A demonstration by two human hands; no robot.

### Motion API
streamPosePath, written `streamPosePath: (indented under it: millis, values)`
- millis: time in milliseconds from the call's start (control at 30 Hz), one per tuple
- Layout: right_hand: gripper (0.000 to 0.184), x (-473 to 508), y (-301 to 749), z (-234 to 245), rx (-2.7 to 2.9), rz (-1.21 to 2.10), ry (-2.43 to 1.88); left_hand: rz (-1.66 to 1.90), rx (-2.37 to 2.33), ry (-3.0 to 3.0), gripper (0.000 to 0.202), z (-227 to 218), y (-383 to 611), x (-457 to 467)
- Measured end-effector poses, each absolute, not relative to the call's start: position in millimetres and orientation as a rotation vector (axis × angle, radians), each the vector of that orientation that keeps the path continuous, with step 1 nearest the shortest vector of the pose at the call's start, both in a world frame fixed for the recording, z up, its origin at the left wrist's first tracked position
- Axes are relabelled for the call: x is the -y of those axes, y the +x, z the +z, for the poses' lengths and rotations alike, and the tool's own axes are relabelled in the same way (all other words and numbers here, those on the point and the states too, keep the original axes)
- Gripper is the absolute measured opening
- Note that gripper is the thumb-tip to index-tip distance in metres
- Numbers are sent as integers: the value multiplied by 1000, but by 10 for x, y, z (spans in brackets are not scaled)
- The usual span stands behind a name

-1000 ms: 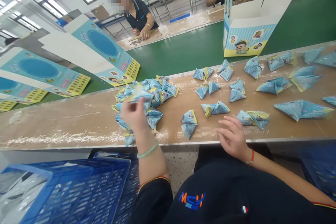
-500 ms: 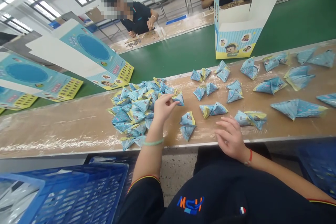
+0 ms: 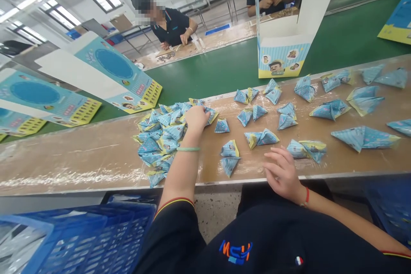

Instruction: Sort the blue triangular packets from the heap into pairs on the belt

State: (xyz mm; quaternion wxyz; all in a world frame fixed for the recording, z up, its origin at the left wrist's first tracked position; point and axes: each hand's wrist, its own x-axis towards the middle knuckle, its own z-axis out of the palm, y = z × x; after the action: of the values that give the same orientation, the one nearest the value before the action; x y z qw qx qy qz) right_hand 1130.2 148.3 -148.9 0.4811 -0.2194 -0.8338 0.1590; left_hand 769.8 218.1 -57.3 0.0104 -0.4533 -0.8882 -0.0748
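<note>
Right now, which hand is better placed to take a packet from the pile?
Left, probably: the left hand rests on the pile of blue triangular packets; the right hand lies open on the table, apart from it.

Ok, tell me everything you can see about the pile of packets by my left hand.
The pile is a loose heap of small pyramid-shaped packets, light blue with yellow edges and tiny printed pictures, seemingly glossy film. They lie jumbled and overlapping on the brown bench, nearly spanning it from far edge to near edge. The left hand rests on the heap's far right side, fingertips hidden among packets.
</note>
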Motion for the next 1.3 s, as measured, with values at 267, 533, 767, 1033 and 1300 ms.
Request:
streamPosePath:
  millis: [267,533,767,1033,1300]
  values:
    - [18,-1462,11290,-1457,2015,394,-528,-1582,1907,-785,23,38,7463,-1812]
    - [17,-1464,11274,-1476,2018,404,-529,-1544,1685,-968,15,30,7559,-1678]
    - [17,-1473,11291,-1497,2026,398,-525,-1023,2194,-1498,14,-406,7557,-1990]
    - [18,-1490,11301,-1498,2022,407,-514,-421,2594,-1995,23,-708,7559,-2195]
    - [18,-1480,11295,-1483,2024,418,-514,216,2359,-2002,23,-744,7418,-1765]
